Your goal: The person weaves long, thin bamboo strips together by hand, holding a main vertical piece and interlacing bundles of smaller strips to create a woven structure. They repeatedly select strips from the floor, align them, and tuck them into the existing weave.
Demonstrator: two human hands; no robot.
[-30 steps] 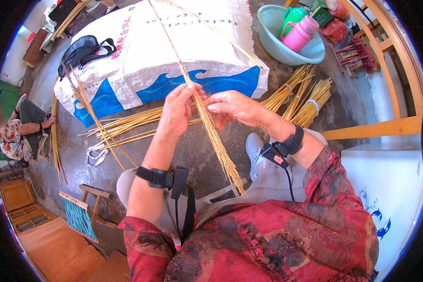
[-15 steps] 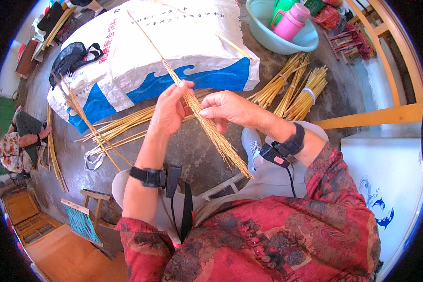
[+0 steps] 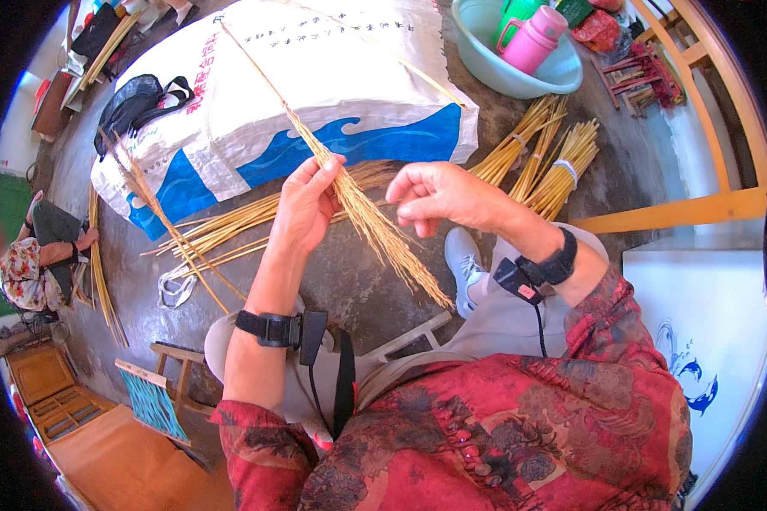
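Observation:
My left hand (image 3: 302, 204) pinches a long straw stalk (image 3: 375, 226) just above its bushy, feathery head. The thin end rises to the upper left across a white woven sack (image 3: 358, 77) with a blue wave band; the head fans down toward my lap. Just right of the head, my right hand (image 3: 443, 200) hangs free with curved, parted fingers. Loose yellow stalks (image 3: 209, 230) lie on the floor below the sack, and several tied bundles (image 3: 562, 170) lie to its right.
A blue basin (image 3: 494, 72) holds pink and green flasks. A wooden frame (image 3: 682, 204) stands right. A seated person (image 3: 34, 264) holds stalks at left. A black mesh bag (image 3: 132, 111) rests on the sack; a folding stool (image 3: 153, 400) and wooden chair (image 3: 119, 451) are lower left.
My right hand has let go of the straw head and moved slightly right, its fingers parting. My left hand keeps its grip, now a little left of where it was.

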